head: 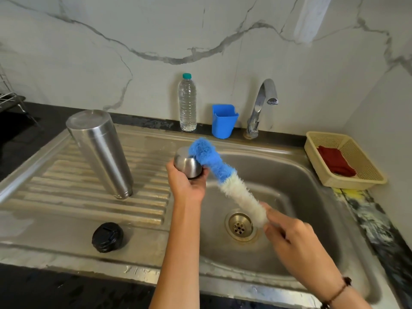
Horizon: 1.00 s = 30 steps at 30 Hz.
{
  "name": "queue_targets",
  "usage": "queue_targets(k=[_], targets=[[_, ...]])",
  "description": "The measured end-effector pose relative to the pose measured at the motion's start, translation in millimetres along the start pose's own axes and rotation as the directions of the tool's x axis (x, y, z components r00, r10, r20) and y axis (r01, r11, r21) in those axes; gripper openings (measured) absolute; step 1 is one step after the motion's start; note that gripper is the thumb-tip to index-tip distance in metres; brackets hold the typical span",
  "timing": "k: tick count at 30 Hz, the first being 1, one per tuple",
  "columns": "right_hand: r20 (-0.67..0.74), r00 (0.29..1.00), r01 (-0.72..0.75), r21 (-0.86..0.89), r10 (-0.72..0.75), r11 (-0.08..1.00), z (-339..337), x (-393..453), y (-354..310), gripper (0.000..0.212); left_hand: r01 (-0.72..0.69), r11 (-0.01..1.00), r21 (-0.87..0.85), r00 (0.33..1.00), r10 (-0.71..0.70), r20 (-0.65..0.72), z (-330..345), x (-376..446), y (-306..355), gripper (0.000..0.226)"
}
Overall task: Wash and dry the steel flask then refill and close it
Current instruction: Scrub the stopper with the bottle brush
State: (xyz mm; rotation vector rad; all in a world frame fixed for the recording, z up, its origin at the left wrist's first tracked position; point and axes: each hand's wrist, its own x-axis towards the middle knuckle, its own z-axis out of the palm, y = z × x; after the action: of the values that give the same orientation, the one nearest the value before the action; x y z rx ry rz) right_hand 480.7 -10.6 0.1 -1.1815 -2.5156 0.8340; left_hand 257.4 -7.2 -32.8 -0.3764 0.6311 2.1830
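The steel flask [100,152] stands upside down on the ribbed drainboard [66,197] to our left, mouth down on the ridges and its base tilted slightly away from us, well apart from both hands. Neither hand touches it.

Our left hand [187,184] is over the near left edge of the sink basin [289,175], fingers and thumb curled round the steel cup lid [187,163], which sits in the palm with its rounded side toward us. Our right hand [289,237] is lower and to the right, above the basin near the brass drain [239,226], pinching the white lower end of the bottle brush [225,175]. The brush runs up and to the left from that grip, white bristles giving way to blue, and its blue tip bends over the cup lid, touching it; we cannot tell whether the tip goes inside. A beaded bracelet [336,293] is on the right wrist.

The black stopper [107,237] rests on the flat steel in front of the drainboard, near our left forearm and apart from the flask. Behind the sink stand a clear water bottle [187,103] with a teal cap, a blue plastic holder [224,121] and the tap [260,108]. At the right, a cream basket [356,181] holds a red cloth [334,161].
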Motion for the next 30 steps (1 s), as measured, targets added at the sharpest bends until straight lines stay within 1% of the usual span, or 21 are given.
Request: queue_targets(k=[2,4,6,7,9,12,15,17,19,20,21,22,23,24,25,26,27,29,30], targets=[[0.033,0.999,-0.010,0.014,0.009,1.000,2.8,2.8,-2.1,0.023,0.021,0.999,-0.031,1.000,-0.021,0.003,-2.2,0.2,-2.4,0.025],[0.025,1.000,-0.016,0.013,0.016,1.000,3.2,13.3,-5.1,0.019,0.076,0.997,-0.016,0.997,-0.076,0.021,-2.9,-2.5,-9.0,0.028],[0.012,1.000,-0.022,0.013,0.022,1.000,2.4,19.6,-5.0,0.019,0.105,0.994,0.004,0.994,-0.105,0.004,-5.0,-1.6,-10.4,0.030],[0.006,1.000,-0.023,0.013,0.023,1.000,2.1,19.7,-3.3,0.019,0.104,0.995,0.008,0.994,-0.104,-0.016,-6.4,0.3,-7.6,0.031],[-0.006,1.000,-0.030,0.033,0.031,0.999,3.4,17.5,1.2,0.028,0.099,0.995,-0.021,0.995,-0.100,-0.020,-10.6,3.8,2.2,0.037],[-0.002,0.999,-0.054,0.096,0.054,0.994,10.9,17.5,8.8,0.033,0.058,0.998,-0.010,0.997,-0.058,0.060,-18.6,6.4,14.5,0.051],[0.014,0.997,-0.076,0.184,0.075,0.980,16.7,20.9,9.8,0.027,0.060,0.993,0.100,0.990,-0.072,0.124,-26.9,8.7,24.8,0.065],[0.013,0.997,-0.075,0.206,0.074,0.976,18.7,24.3,9.7,0.034,0.044,0.967,0.252,0.994,-0.066,0.082,-30.3,12.3,30.8,0.071],[0.017,0.996,-0.084,0.228,0.082,0.970,20.1,28.4,11.0,0.037,-0.026,0.940,0.341,1.000,0.022,0.016,-31.2,17.0,34.5,0.062],[0.023,0.996,-0.091,0.240,0.088,0.967,20.7,30.5,11.7,0.036,-0.085,0.922,0.377,0.996,0.089,0.007,-30.8,20.5,35.7,0.054],[0.032,0.996,-0.094,0.249,0.089,0.964,21.9,33.2,11.5,0.037,-0.155,0.882,0.446,0.986,0.167,0.012,-29.5,23.8,37.6,0.050],[0.042,0.995,-0.094,0.256,0.086,0.962,23.2,35.1,11.2,0.040,-0.224,0.801,0.555,0.968,0.248,0.032,-28.9,28.4,38.9,0.051],[0.053,0.995,-0.090,0.261,0.079,0.961,24.4,37.1,10.8,0.043,-0.277,0.679,0.679,0.944,0.324,0.061,-29.8,35.3,40.1,0.054],[0.059,0.996,-0.086,0.259,0.073,0.962,25.8,39.5,10.1,0.046,-0.309,0.513,0.801,0.913,0.395,0.100,-31.4,43.8,41.4,0.056],[0.059,0.996,-0.081,0.251,0.068,0.965,27.3,41.8,9.0,0.049,-0.318,0.316,0.894,0.877,0.456,0.150,-32.7,51.3,43.3,0.057],[0.064,0.996,-0.075,0.234,0.061,0.969,28.2,45.6,8.1,0.050,-0.305,0.126,0.944,0.838,0.506,0.204,-34.5,59.2,45.5,0.058],[0.067,0.996,-0.069,0.214,0.056,0.974,29.4,48.4,6.7,0.051,-0.287,-0.033,0.957,0.807,0.529,0.261,-36.0,65.6,47.5,0.059],[0.061,0.997,-0.064,0.195,0.053,0.979,31.5,52.4,1.5,0.050,-0.230,-0.279,0.932,0.784,0.514,0.347,-38.7,76.4,52.2,0.063],[0.064,0.997,-0.062,0.191,0.051,0.980,32.0,55.0,-1.3,0.049,-0.200,-0.371,0.907,0.780,0.500,0.377,-39.5,80.4,54.6,0.063]])
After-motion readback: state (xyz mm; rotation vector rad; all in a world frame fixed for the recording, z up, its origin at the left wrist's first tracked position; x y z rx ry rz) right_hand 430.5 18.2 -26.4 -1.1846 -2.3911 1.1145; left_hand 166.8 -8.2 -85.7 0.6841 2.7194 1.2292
